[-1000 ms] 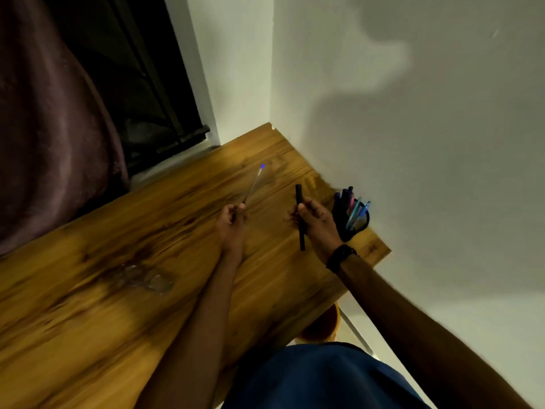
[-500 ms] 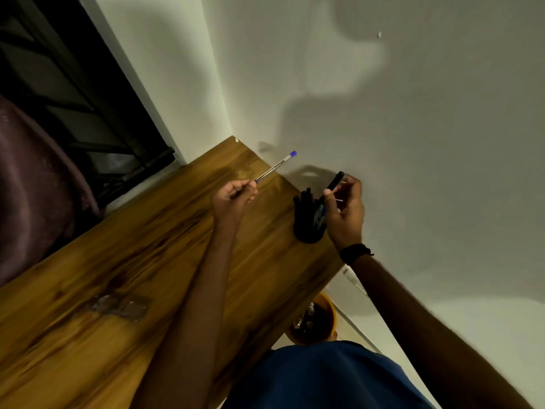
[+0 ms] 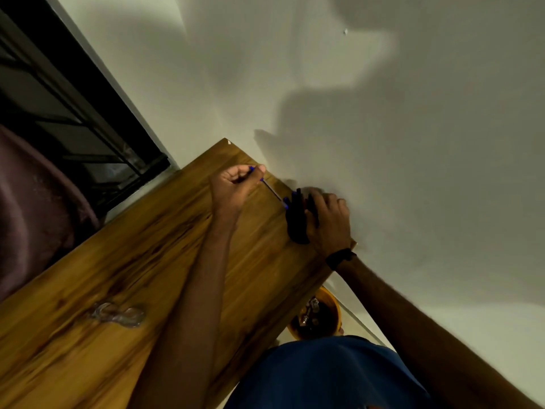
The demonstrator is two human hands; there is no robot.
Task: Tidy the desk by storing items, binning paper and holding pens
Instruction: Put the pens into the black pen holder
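Head view: the left hand (image 3: 233,187) has swung its blue pen (image 3: 269,188) round, grip pinched on it, tip now at the holder (image 3: 296,222) by the wall on the tabletop (image 3: 118,261). The right hand (image 3: 328,221), black pen gone, wraps the holder; likely inserting next

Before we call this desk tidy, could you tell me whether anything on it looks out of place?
Yes: a crumpled clear wrapper lies loose on the wooden desk, apart from the black pen holder, which the right hand grips while the left hand holds a blue pen.
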